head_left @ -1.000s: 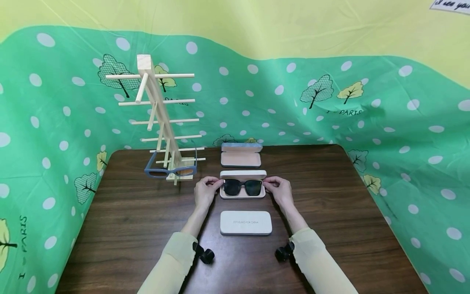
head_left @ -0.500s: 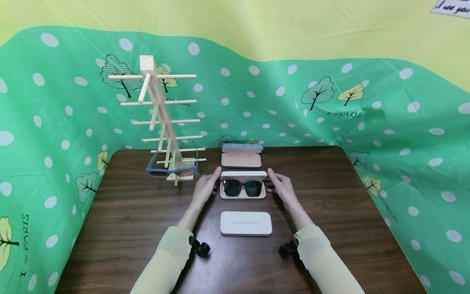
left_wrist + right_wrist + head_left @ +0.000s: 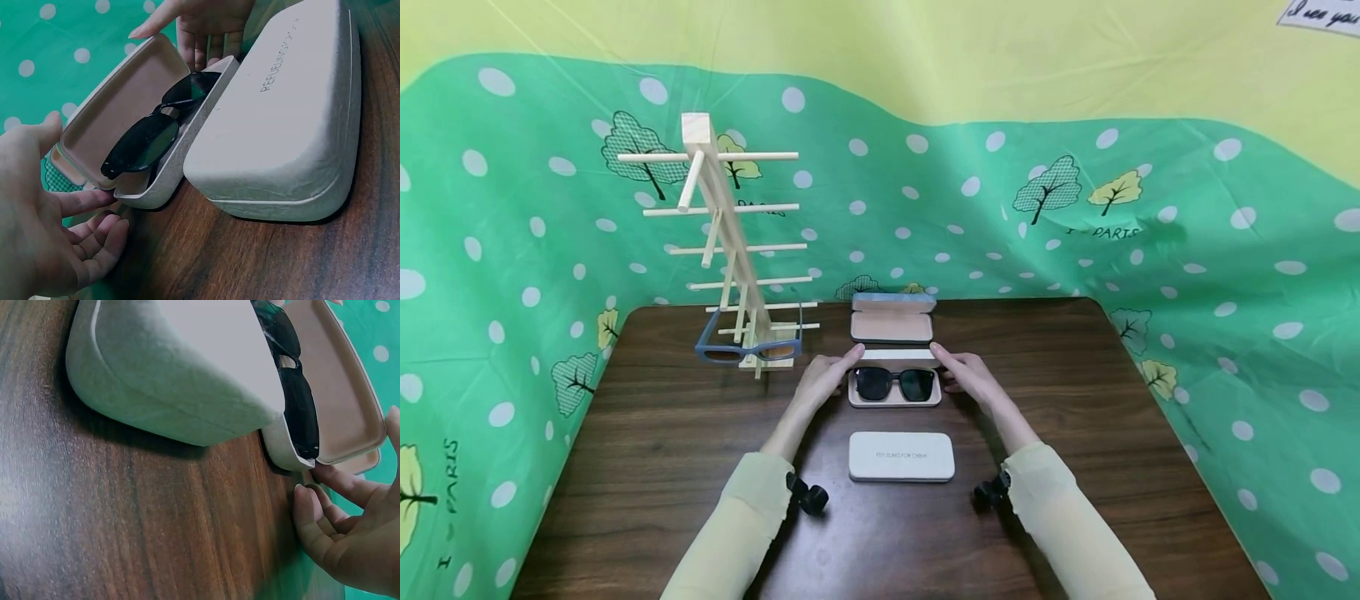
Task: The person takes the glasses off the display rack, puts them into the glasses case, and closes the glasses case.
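Observation:
Black sunglasses (image 3: 895, 384) lie in a white glasses case (image 3: 896, 402) whose lid (image 3: 112, 103) stands raised, showing a pinkish lining. At the case's left end, my left hand (image 3: 822, 379) has its thumb on the lid's corner and a straight index finger by the hinge. My right hand (image 3: 967, 375) mirrors it at the other end, its thumb against the lid's edge (image 3: 378, 412). The remaining fingers curl loosely beside the case, near the table. Neither hand touches the sunglasses. A closed white glasses case (image 3: 901, 457) with printed lettering lies nearer me.
Behind stands an open blue glasses case (image 3: 892, 327) with a pink lining. At the left, a wooden peg rack (image 3: 730, 225) carries blue-framed glasses (image 3: 749, 352) on its low pegs. A patterned green and yellow cloth (image 3: 925, 192) surrounds the dark wooden table (image 3: 1097, 433).
Both hands let go of the sunglasses, which now lie in the middle case. The hands spread outward, then moved inward so the thumbs reach the lid's corners.

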`<state>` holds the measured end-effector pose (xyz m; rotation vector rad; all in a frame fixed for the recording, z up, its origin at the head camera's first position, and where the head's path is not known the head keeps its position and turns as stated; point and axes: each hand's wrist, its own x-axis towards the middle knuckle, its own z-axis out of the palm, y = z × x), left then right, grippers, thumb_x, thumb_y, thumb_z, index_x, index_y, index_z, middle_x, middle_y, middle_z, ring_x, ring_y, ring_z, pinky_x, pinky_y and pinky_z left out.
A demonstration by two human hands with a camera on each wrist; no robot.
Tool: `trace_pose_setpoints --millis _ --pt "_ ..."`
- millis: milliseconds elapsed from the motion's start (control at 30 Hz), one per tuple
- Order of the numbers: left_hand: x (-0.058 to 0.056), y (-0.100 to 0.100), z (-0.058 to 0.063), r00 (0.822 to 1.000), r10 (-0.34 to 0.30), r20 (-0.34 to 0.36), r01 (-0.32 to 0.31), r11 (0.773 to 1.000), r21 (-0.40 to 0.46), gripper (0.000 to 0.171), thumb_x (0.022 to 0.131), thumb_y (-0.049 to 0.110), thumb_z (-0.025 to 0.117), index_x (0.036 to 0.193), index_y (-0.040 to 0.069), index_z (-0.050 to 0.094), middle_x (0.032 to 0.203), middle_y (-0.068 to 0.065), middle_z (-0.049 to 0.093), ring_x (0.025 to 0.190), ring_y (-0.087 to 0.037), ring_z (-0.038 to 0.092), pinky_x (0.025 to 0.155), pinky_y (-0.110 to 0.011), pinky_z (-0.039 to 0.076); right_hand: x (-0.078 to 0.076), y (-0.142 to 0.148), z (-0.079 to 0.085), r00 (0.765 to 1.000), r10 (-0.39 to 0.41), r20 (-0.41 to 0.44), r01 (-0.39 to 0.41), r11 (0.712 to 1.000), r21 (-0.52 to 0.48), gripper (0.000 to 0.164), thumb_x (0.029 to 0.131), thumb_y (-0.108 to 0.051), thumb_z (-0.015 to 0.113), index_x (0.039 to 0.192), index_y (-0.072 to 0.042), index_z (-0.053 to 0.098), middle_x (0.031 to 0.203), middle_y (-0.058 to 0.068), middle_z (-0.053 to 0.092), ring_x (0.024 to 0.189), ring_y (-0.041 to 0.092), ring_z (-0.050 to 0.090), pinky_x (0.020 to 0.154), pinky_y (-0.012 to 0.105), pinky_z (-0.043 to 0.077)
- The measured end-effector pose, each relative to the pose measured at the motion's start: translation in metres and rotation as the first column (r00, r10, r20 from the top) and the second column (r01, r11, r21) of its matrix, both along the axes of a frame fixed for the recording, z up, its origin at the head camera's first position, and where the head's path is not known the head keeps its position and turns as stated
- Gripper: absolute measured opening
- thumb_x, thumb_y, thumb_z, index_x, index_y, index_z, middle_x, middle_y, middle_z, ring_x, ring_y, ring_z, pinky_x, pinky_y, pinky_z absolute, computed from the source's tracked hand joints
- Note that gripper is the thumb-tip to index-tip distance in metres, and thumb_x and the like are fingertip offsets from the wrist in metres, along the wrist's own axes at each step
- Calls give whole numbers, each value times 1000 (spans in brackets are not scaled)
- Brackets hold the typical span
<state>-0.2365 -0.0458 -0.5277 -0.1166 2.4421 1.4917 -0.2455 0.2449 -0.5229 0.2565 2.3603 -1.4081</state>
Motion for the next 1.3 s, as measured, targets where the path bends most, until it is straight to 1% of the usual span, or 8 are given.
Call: trace_pose_setpoints --millis 133,267,600,833,1033,1167,1233,1300 --pt "-1 -1 0 1000 -15 16 15 1000 12 65 91 76 56 59 20 41 57 6 38 60 -13 42 69 -29 54 -1 1 0 1000 -3 8 3 1000 1 88 97 -65 56 148 6 49 148 29 53 129 36 60 98 40 59" --pt "-1 -2 0 999 -38 25 37 999 13 65 91 74 57 60 20 41 57 6 37 59 -12 37 69 -29 53 -1 2 0 1000 4 9 -4 1000 7 88 97 -64 57 148 6 48 149 29 52 131 37 59 100 41 59" --pt "-2 -7 -3 997 -79 16 79 997 8 65 90 72 61 72 9 57 64 0 50 65 -16 50 62 -26 39 1 4 -2 1000 24 7 -24 999 37 87 96 -64 59 148 5 49 148 29 53 131 39 59 103 44 57" --pt "-2 -9 -6 993 -115 -9 115 993 14 61 91 69 62 88 9 72 62 0 50 63 -15 48 63 -28 36 4 5 -3 998 48 -40 -46 998 43 73 96 -60 62 136 1 64 141 24 60 127 33 60 100 42 58" --pt "-1 -10 -9 991 -134 -27 134 990 33 58 90 66 66 117 17 78 60 2 48 64 -15 49 71 -28 41 5 9 -4 996 72 -45 -71 997 16 70 96 -57 63 135 1 64 143 22 59 129 34 59 102 43 57" --pt "0 -11 -9 991 -133 -33 134 990 50 60 91 64 67 129 18 74 72 -5 63 70 -17 57 75 -28 45 6 11 -5 995 92 -47 -92 996 17 73 97 -57 63 140 1 60 146 25 56 129 37 61 103 44 57" --pt "1 -11 -10 991 -132 -36 134 989 58 62 91 62 68 131 16 72 93 -9 73 75 -17 63 76 -28 49 6 11 -5 994 98 -47 -97 995 14 74 97 -57 63 142 1 58 147 25 56 128 38 62 103 44 56" --pt "1 -12 -10 991 -131 -32 133 989 62 65 91 62 68 133 13 70 113 -11 75 80 -17 67 78 -28 52 6 11 -5 993 107 -46 -106 994 11 74 97 -56 63 143 1 57 148 26 55 128 38 62 104 46 55"
